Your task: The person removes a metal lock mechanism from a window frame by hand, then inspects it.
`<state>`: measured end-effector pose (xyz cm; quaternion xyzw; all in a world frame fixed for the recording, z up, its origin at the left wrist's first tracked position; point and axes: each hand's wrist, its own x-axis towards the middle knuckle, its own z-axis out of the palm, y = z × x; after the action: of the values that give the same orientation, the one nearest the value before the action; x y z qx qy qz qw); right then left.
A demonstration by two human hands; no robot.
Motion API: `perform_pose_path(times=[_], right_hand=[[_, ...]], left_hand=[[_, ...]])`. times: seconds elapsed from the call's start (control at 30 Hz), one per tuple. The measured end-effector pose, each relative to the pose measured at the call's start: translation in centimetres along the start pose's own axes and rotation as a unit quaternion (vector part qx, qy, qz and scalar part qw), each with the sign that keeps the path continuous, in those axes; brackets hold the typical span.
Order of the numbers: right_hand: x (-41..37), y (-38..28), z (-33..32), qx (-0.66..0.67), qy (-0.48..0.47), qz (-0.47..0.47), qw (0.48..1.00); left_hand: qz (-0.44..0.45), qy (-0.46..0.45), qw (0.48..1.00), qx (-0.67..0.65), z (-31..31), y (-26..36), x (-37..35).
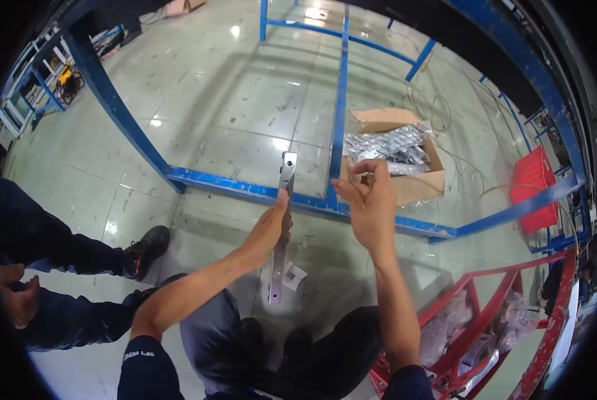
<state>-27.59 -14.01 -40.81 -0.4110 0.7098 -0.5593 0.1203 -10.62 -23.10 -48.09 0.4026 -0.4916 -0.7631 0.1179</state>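
Note:
A long, narrow metal bar (280,267) with a hole near each end stands roughly upright in the view, gripped around its middle by my left hand (272,225). My thumb lies along its face and the other fingers go behind it. To the right of the bar, my right hand (372,207) is raised with fingers bent and apart, touching nothing that shows. Just beyond it sits an open cardboard box (426,185) holding metal parts in clear plastic wrap (395,143).
A blue metal frame (232,183) crosses in front of me. At the lower right is a red rack (468,327) with plastic-wrapped items; a red crate (533,190) stands beyond. A person's legs (72,257) and hand (20,297) are at left. A small white piece (294,277) lies below.

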Motion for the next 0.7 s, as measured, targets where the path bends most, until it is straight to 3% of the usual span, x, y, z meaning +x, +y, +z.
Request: perform_pose_path(times=[0.1,0.13,0.23,0.3,0.4,0.53,0.7], right_hand=[[-2.9,5.1,2.3,0.239,-0.015,0.095,0.966],[-4.2,5.7,2.8,0.201,-0.011,0.132,0.971],[-5.5,7.5,2.6,0.061,-0.141,0.175,0.973],[-5.6,6.6,2.6,0.073,-0.113,0.161,0.978],[-5.4,6.7,2.4,0.134,-0.095,0.129,0.978],[-4.9,6.2,1.5,0.199,-0.108,0.103,0.968],[-5.4,5.0,1.1,0.158,-0.095,0.075,0.980]], left_hand=[[-0.011,-0.005,0.999,0.044,-0.5,-2.3,0.1],[-0.026,-0.018,0.998,0.054,-0.7,-2.6,-0.1],[-0.073,-0.064,0.992,0.083,-1.1,-3.7,-1.6],[-0.077,-0.090,0.989,0.093,-1.2,-3.6,-2.7],[-0.058,-0.054,0.991,0.105,-1.3,-5.0,-3.0],[-0.008,-0.027,0.974,0.225,-2.1,-6.2,-2.7],[0.028,-0.016,0.956,0.292,-2.3,-6.6,-3.0]])
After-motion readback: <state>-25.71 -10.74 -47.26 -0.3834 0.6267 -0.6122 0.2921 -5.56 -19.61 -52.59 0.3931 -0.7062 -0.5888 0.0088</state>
